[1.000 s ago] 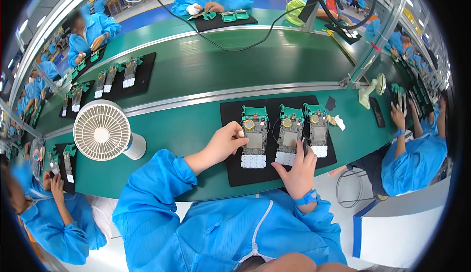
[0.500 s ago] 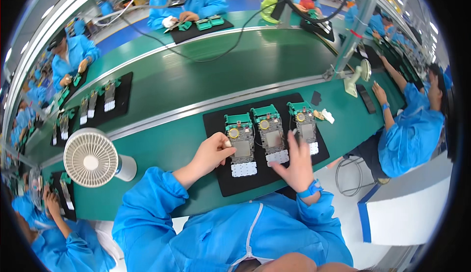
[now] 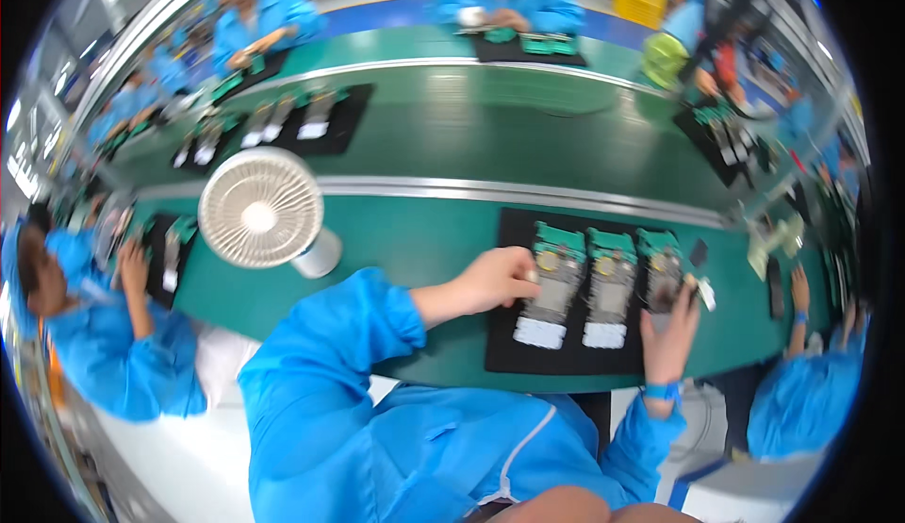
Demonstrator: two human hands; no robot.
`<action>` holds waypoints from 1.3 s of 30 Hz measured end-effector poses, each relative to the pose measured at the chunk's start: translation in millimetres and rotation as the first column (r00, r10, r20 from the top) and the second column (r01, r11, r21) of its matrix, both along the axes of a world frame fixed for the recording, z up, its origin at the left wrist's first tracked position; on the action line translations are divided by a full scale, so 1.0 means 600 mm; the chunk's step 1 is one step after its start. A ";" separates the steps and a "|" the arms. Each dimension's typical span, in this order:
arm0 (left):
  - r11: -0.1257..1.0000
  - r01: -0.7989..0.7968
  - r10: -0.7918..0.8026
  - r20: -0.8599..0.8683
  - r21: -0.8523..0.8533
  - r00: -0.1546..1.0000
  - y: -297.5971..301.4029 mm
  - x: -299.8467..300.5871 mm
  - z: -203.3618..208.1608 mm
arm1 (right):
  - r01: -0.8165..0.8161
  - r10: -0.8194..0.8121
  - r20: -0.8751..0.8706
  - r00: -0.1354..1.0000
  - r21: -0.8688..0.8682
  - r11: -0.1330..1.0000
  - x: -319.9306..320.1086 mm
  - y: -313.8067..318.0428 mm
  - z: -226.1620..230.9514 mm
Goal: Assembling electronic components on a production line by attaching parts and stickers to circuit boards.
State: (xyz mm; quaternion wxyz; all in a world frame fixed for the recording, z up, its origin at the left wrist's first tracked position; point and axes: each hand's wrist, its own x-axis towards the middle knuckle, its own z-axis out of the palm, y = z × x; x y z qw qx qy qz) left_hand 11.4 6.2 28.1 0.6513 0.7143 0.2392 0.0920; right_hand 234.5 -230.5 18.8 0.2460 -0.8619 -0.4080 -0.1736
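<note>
Three circuit boards with green frames at their far ends and white near ends lie side by side on a black mat [image 3: 504, 334]. My left hand [image 3: 492, 280] is closed in a pinch at the side of the left board [image 3: 558, 282]; a small pale bit shows at its fingertips, too small to name. The middle board [image 3: 608, 287] lies untouched. Over the near end of the right board [image 3: 662, 257] is my right hand [image 3: 671, 339], thumb and fingers apart on either side. It hides the white end, and blur hides whether it touches.
A white fan [image 3: 259, 204] stands on the green table [image 3: 396, 231] to the left. Beside the mat's right side lie a small black piece [image 3: 699, 252] and a white scrap [image 3: 706, 293]. Co-workers sit around, and a metal rail [image 3: 452, 188] crosses behind the mat.
The view has turned left, so the whole scene sits further right. My right hand has moved rightward from between the middle and right boards to the right board. My left hand stays by the left board.
</note>
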 end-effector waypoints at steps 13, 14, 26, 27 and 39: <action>0.997 0.074 -0.074 0.011 -0.012 0.997 0.015 -0.014 -0.007 | -0.222 0.225 -0.132 0.965 0.036 0.974 -0.151 0.039 -0.003; 0.995 0.085 -0.085 -0.001 -0.056 0.996 0.016 -0.012 -0.004 | -0.217 0.222 -0.120 0.968 0.052 0.975 -0.146 0.035 -0.009; 0.983 0.118 -0.122 -0.016 -0.139 0.992 0.020 -0.011 -0.007 | -0.180 0.188 -0.094 0.978 0.091 0.980 -0.144 0.028 -0.036; 0.983 0.121 -0.124 -0.014 -0.137 0.992 0.020 -0.010 -0.005 | -0.178 0.186 -0.091 0.978 0.092 0.980 -0.143 0.029 -0.034; 0.990 0.099 -0.100 -0.005 -0.099 0.995 0.020 -0.014 -0.010 | -0.166 0.178 -0.071 0.982 0.142 0.976 -0.149 0.032 -0.035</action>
